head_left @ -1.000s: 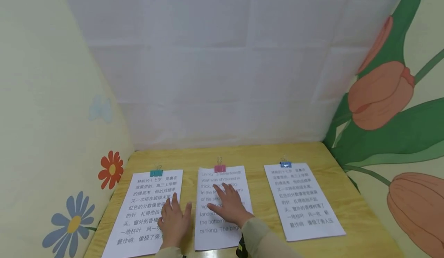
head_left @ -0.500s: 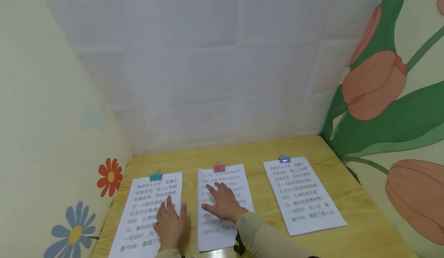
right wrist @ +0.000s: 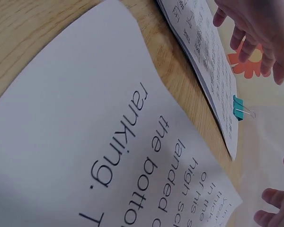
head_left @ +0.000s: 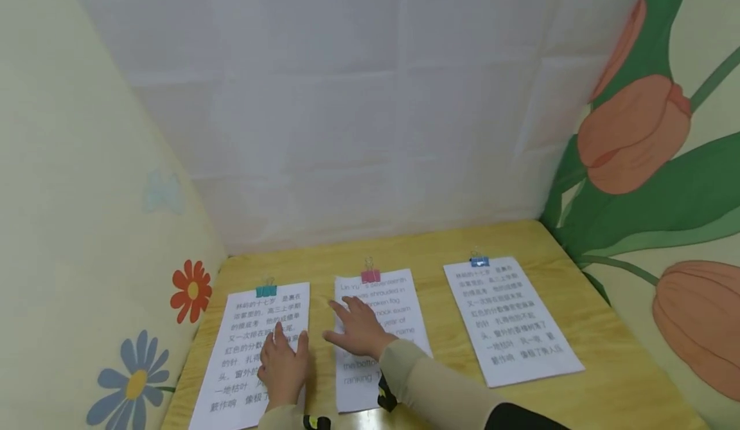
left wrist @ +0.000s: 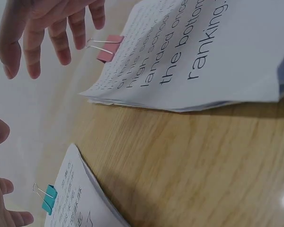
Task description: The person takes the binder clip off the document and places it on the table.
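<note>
My left hand (head_left: 283,366) is over the lower right part of the left stack of printed paper (head_left: 231,353), which a teal binder clip (head_left: 266,290) holds at the top. Its fingers are spread and hold nothing. Above the middle stack (head_left: 352,391), printed in English, hovers my right hand (head_left: 358,328) with fingers extended and a gap under it in the left wrist view. A pink binder clip (head_left: 370,276) sits at that stack's top edge. Part of the text is hidden behind each hand. The right wrist view shows the middle stack's sheets (right wrist: 61,94) curving upward near the front.
A third printed stack (head_left: 509,327) with a blue binder clip (head_left: 479,261) lies at the right on the wooden table (head_left: 578,314). A white cloth backdrop (head_left: 370,128) rises behind the table. Painted flower walls flank it on both sides.
My right hand has shifted left and slightly up across the middle stack. The left hand stays over the left stack. The head view has tilted a little; the stacks lie as before.
</note>
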The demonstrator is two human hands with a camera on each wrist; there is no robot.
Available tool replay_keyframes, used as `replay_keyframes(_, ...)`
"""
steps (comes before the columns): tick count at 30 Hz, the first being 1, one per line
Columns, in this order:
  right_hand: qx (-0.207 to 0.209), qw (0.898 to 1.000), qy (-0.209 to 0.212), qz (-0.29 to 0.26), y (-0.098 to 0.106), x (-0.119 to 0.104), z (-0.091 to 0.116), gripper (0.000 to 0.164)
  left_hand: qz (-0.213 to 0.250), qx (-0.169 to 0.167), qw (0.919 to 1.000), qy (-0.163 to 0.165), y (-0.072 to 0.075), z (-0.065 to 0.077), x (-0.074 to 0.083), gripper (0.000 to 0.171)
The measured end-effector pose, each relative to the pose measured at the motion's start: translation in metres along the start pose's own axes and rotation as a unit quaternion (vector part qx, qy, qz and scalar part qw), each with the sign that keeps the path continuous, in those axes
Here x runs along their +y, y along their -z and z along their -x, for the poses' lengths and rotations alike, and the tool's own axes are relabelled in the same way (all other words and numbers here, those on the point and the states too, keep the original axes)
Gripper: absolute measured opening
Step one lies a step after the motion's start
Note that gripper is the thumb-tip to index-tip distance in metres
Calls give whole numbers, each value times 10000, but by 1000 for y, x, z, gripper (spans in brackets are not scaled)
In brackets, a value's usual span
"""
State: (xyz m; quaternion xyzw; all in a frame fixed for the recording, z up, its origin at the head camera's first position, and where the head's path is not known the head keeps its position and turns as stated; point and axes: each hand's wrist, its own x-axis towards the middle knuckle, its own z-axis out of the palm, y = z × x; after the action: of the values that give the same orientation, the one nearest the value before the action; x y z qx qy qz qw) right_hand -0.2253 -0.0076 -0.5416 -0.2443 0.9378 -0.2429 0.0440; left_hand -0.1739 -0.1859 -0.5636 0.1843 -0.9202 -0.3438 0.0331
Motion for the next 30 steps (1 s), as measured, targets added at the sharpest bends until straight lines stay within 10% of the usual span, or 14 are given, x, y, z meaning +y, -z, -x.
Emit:
replay_keyframes(6,-6,9999,84,-118,-2,-10,-11,70,746,-53,9958,521,8,-10,-4,76)
replay_keyframes(12,-98,9997,75,-187,-7,-15,-19,70,2202,14,9710,930,21,-19,-6,74)
replay_keyframes(30,-713,9941,-6,-811,-22,-33,-20,70,2013,938,9669,1258,38,-33,-44,71)
